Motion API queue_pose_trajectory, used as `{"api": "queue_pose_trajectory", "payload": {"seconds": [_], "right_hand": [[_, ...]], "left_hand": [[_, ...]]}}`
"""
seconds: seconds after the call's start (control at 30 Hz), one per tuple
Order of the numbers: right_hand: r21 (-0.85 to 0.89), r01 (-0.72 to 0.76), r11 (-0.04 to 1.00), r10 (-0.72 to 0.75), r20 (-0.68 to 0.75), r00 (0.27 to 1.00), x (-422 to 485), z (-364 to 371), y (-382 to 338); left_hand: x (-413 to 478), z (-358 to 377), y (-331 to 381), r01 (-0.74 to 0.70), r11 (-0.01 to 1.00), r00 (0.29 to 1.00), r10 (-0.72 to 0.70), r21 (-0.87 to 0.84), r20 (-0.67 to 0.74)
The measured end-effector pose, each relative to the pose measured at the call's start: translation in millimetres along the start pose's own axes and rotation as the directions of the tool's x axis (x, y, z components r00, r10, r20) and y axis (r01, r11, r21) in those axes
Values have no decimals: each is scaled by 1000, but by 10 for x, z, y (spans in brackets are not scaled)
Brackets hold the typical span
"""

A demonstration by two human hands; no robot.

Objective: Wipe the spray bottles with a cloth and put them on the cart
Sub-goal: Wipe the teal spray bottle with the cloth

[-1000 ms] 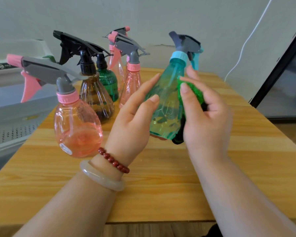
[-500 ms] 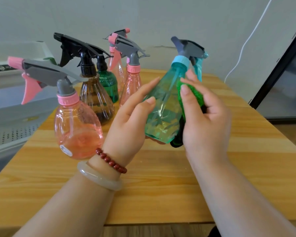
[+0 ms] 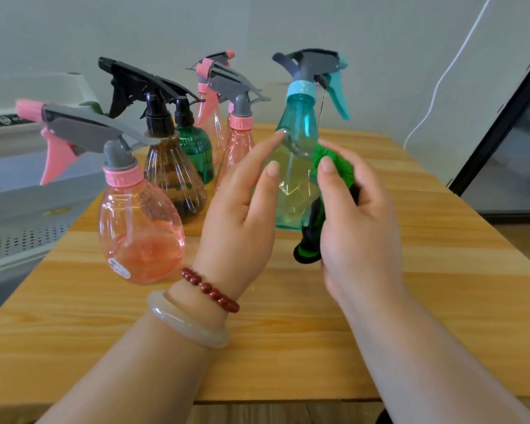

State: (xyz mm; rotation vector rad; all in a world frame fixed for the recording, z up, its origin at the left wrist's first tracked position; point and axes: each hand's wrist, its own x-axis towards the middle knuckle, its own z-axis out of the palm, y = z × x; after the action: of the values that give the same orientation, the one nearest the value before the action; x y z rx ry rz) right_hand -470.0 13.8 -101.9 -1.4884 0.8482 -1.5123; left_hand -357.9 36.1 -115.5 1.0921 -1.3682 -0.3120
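Head view: wipe in progress on teal spray bottle, upright over the tabletop; can't tell if its base is touching. Left hand has straight fingers against the bottle's left side. Right hand pinches green cloth onto its right side. Five more bottles stand left of the teal one: near pink bottle, brown bottle, dark green bottle, two rear pink bottles. Cart is far left of it, no bottle visible on it. Judgement: early stage, most wiping and all loading left.

A wooden table carries five upright spray bottles. Nearest stands a pink bottle. Behind it are a brown bottle, a green bottle and two slim pink bottles.
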Motion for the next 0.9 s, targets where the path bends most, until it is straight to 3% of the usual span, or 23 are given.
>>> {"api": "queue_pose_trajectory", "payload": {"seconds": [0.07,0.13,0.23,0.3,0.33,0.4,0.47,0.53,0.6,0.7,0.77,0.83,0.9], "right_hand": [[-71,93,993,-91,36,995,-22,-7,23],[-207,295,933,-272,131,953,-63,0,42],[-305,618,725,-531,326,782,-98,-12,110],[-293,722,627,-613,386,689,-67,-23,118],[-295,714,635,-614,367,699,-46,-26,109],[-297,615,731,-564,246,788,-3,-34,70],[-253,448,857,-440,92,893,41,-49,48],[-179,328,928,-329,21,944,55,-44,53],[-191,383,904,-376,74,924,17,-36,87],[-270,602,751,-544,262,797,-53,-20,146],[-282,663,694,-587,311,747,-39,-40,159],[-272,571,775,-532,209,821,-8,-60,135],[-103,315,943,-316,1,949,48,-74,104]], "left_hand": [[0,6,21,55,990,997,-48,-133,52],[10,-12,18,89,973,995,-79,-211,56],[25,-86,8,125,947,991,-131,-297,0],[23,-112,16,120,944,992,-127,-306,-4],[14,-115,27,103,953,994,-105,-284,9],[-7,-101,48,72,963,997,-59,-258,56],[-19,-83,52,63,968,995,-43,-244,88],[-26,-64,45,62,969,996,-43,-240,82],[-28,-61,33,76,962,996,-64,-262,55],[-5,-79,17,103,951,995,-104,-292,12],[8,-86,22,105,952,994,-106,-289,12],[0,-74,45,94,953,995,-87,-287,37],[-28,-41,85,85,958,995,-71,-273,63]]}}
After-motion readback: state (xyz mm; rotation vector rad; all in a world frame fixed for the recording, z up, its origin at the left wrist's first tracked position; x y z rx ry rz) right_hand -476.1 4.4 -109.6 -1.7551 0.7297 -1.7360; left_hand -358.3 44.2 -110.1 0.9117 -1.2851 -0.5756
